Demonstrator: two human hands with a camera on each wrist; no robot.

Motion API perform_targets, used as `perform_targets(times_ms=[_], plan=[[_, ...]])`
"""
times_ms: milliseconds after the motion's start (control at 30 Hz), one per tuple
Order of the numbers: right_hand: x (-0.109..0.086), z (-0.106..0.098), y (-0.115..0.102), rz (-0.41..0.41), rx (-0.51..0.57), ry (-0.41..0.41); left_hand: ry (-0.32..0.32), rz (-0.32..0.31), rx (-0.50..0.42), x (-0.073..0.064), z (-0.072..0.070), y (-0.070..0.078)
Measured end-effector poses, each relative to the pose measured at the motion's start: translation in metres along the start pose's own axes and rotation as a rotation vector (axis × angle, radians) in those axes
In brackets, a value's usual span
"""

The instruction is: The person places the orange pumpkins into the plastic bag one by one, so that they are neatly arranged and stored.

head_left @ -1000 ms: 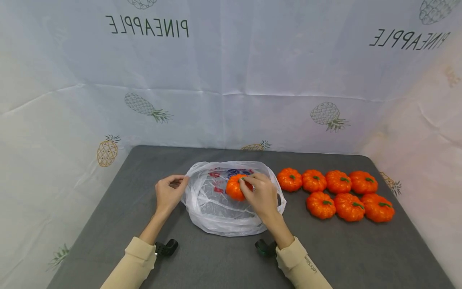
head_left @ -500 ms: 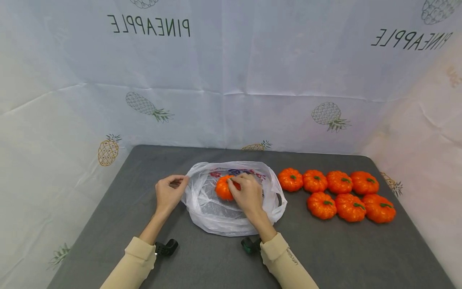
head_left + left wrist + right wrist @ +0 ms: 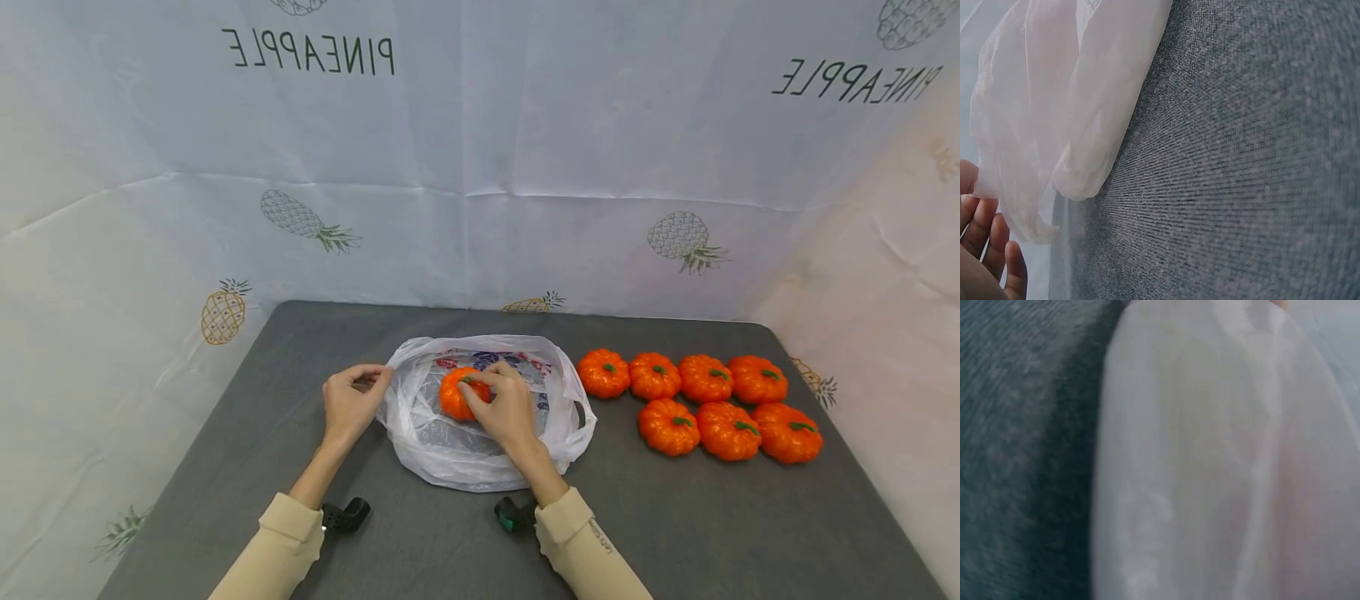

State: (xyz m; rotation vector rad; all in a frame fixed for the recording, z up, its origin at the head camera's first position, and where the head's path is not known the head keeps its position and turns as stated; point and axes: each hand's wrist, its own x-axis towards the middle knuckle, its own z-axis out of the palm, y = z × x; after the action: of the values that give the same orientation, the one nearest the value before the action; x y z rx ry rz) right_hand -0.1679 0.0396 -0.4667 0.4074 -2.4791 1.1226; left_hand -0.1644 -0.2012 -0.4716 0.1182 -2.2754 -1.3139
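Though near the bag (image 3: 465,473), seven pumpkins (image 3: 699,380) outside, in two rows.

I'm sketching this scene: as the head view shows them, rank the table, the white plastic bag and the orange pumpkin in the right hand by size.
1. Table
2. White plastic bag
3. Orange pumpkin, partly covered by the right hand

Pineapple-printed cloth (image 3: 480,150) hung round a grey table (image 3: 720,525) shows a makeshift booth.
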Motion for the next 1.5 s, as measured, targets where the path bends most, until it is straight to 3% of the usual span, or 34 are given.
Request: perform_targets(times_ms=[267, 367, 467, 633, 900, 1500], plan=[[0.004, -0.012, 0.006, 0.146, 0.101, -0.375, -0.006, 0.001, -0.007, 0.0, 0.0, 0.0], [0.008, -0.015, 0.009, 0.173, 0.114, -0.467, -0.005, 0.006, -0.006, 0.0, 0.0, 0.0], [0.011, -0.016, 0.009, 0.196, 0.125, -0.498, -0.002, 0.004, -0.002, 0.0, 0.0, 0.0], [0.014, -0.014, 0.005, 0.228, 0.113, -0.485, -0.004, -0.006, -0.004, 0.0, 0.001, -0.001], [0.018, 0.001, -0.006, 0.289, 0.14, -0.341, -0.004, -0.002, -0.017, 0.0, 0.003, -0.001], [0.02, 0.039, -0.032, 0.217, 0.135, -0.202, -0.002, 0.0, -0.017, 0.002, 0.001, -0.001]])
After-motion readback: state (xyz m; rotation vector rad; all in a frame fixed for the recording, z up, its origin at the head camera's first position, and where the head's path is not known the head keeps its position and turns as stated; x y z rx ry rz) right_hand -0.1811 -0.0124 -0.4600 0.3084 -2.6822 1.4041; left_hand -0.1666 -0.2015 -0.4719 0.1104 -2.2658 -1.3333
